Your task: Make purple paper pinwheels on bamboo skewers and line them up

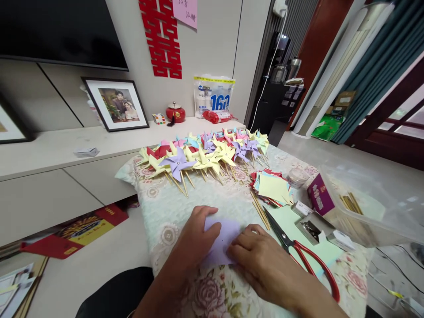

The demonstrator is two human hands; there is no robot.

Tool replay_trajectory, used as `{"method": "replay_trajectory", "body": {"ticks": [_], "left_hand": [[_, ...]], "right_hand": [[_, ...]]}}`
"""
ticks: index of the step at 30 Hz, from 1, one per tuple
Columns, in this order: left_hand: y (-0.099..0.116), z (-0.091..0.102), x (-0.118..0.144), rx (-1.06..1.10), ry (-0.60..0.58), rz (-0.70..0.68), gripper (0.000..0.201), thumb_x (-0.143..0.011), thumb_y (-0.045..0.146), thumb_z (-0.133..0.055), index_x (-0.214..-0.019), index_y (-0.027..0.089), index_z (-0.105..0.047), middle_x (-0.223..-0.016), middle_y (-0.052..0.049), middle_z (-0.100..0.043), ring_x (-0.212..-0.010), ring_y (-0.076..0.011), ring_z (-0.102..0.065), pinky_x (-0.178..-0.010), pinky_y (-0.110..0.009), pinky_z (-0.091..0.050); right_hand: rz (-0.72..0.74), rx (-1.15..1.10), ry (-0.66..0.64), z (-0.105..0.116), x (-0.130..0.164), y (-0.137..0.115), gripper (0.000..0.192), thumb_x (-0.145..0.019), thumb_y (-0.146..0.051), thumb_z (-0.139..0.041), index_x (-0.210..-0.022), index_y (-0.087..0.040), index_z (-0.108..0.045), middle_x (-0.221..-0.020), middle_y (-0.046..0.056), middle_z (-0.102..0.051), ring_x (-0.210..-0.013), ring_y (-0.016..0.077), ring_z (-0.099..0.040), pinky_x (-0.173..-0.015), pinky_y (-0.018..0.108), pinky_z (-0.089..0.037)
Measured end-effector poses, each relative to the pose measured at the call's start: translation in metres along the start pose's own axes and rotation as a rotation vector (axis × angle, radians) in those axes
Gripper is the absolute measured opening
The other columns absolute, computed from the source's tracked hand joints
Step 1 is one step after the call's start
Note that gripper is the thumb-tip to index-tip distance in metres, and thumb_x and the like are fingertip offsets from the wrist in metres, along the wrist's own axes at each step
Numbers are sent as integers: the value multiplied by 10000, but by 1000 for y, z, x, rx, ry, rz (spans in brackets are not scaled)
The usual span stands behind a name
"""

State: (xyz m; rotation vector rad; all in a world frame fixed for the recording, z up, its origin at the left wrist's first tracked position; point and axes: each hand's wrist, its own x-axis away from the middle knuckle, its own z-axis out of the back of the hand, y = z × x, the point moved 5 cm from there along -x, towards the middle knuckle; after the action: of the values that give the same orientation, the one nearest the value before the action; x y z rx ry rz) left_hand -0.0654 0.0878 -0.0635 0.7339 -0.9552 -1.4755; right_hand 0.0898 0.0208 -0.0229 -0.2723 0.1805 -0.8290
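Observation:
A square of light purple paper (224,236) lies on the cloth-covered table in front of me. My left hand (198,234) holds it at its left edge, the thumb resting on top. At the right edge, my right hand (256,254) has its fingers curled onto the same sheet; its fingertips are partly hidden. Large scissors (291,244) with red handles lie just right of my right hand, blades pointing away. Beside them are a few thin wooden sticks (260,211). Farther back, many finished paper pinwheels (179,163) in purple, yellow, red and blue lie in a heap.
A stack of cut paper squares (273,187) lies at the right, near a small open box of metal fasteners (310,229). A clear plastic bin (361,212) with sticks stands at the table's right edge. Behind the table runs a white cabinet (132,141) with a framed photo (115,104).

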Motion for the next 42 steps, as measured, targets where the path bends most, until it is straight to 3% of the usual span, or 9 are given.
{"method": "replay_trajectory", "body": {"ticks": [4,7,10,14,16,21,28,36,42], "left_hand": [[6,7,14,-181,-10,-127,302,-811,224,-488,-1064,176,-646,-1173,-110,-614,-1039,-274,-572,-884,-443,-469],[7,2,32,-346,0,-216,285,-816,230,-531,-1073,185,-646,-1164,-110,-636,-1092,-315,-539,-942,-539,-425],[10,-17,53,-518,-30,-435,454,-698,163,-637,-1152,162,-639,-1202,-133,-649,-1110,-352,-545,-924,-550,-437],[10,-35,73,-789,78,-684,482,-734,23,-548,-1197,127,-630,-1161,-136,-697,-1083,-357,-589,-892,-529,-445],[10,-37,76,-885,149,-737,453,-779,-14,-500,-1190,118,-637,-1120,-135,-717,-1069,-359,-604,-881,-526,-440],[11,-38,72,-996,161,-732,359,-845,1,-488,-1150,85,-659,-1049,-160,-723,-1019,-375,-625,-876,-555,-444],[8,-39,57,-1015,35,-645,261,-842,-17,-506,-961,126,-689,-907,-120,-704,-795,-276,-634,-711,-431,-512],[0,-16,45,-657,147,-668,286,-872,1,-465,-930,168,-690,-854,-67,-688,-773,-225,-619,-708,-363,-523],[3,-10,44,-430,63,-597,344,-859,8,-404,-926,169,-700,-874,-78,-699,-822,-226,-644,-731,-353,-527]], "right_hand": [[-73,-224,112,18,6,25,258,-965,-317,-581,-1201,-229,-634,-1132,68,-705,-1056,224,-632,-928,363,-480],[-164,-207,245,19,8,48,246,-1002,-280,-505,-1190,-209,-645,-1128,88,-717,-1042,225,-653,-915,367,-511],[-215,-147,305,11,7,62,223,-980,-241,-523,-1155,-198,-655,-1096,95,-727,-1012,240,-668,-878,382,-534],[-224,-153,327,1,3,68,223,-968,-218,-529,-1150,-180,-651,-1082,91,-727,-993,227,-677,-864,370,-540],[-223,-161,334,0,3,69,223,-968,-221,-529,-1148,-177,-651,-1070,85,-729,-987,220,-679,-859,361,-541],[-219,-176,324,-2,2,69,218,-967,-217,-524,-1137,-189,-658,-1058,75,-726,-982,211,-673,-863,355,-537],[-216,-211,292,-4,2,69,258,-952,-160,-508,-1156,-209,-657,-1100,85,-704,-1035,226,-642,-912,399,-521],[-98,-216,274,-2,3,66,536,-826,-19,-499,-1322,-215,-555,-1314,107,-608,-1250,253,-519,-1057,487,-436],[-65,-213,140,-2,3,57,545,-846,-83,-577,-1369,-229,-529,-1345,118,-567,-1259,287,-477,-1033,510,-417]]}}
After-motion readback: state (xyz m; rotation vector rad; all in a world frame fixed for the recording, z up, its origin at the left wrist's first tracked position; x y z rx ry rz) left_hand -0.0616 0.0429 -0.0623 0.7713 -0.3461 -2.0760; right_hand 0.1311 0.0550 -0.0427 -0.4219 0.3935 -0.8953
